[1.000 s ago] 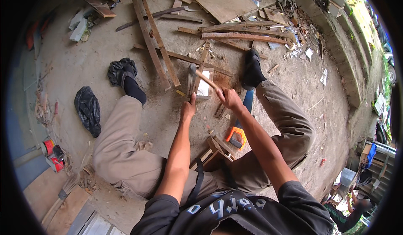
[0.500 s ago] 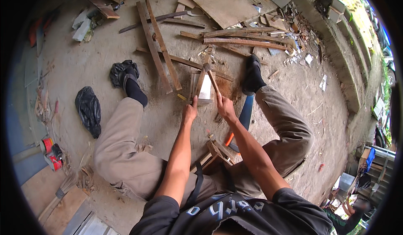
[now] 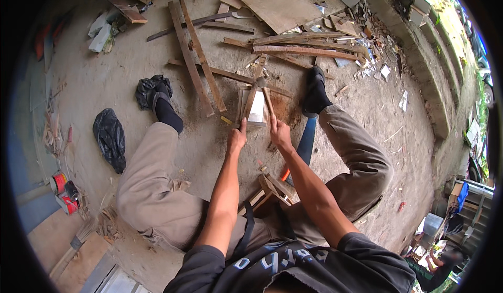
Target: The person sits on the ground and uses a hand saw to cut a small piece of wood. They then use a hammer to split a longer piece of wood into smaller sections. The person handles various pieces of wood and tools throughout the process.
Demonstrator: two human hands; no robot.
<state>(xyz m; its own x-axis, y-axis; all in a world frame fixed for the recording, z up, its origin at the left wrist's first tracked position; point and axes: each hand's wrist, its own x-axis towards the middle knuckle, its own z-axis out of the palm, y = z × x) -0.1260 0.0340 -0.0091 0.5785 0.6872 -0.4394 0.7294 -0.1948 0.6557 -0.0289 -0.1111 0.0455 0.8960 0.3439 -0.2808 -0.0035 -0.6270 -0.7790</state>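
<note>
The concrete floor (image 3: 408, 157) spreads all around a white-topped wooden block (image 3: 257, 111), which sits on it between the person's feet. A broad plywood sheet (image 3: 277, 7) lies well beyond the block. Two long wooden battens (image 3: 189, 58) lie side by side, slanting, beyond the block and to its left, while a loose stack of strips (image 3: 301, 50) lies beyond it to the right. A handsaw (image 3: 307, 138), its orange handle mostly hidden by the right forearm, rests to the right and on the near side of the block. A crumpled black plastic bag (image 3: 109, 140) lies well off to the block's left. Across the block runs a narrow wooden strip (image 3: 252, 98), its far end reaching past it; the left hand (image 3: 237, 138) is closed on the near end, just by the block's near edge. The right hand (image 3: 281, 134) grips the handle of a hammer (image 3: 268, 102), whose head is at the strip over the block; whether they touch cannot be told. A small yellow scrap (image 3: 226, 120) lies just left of the block.
</note>
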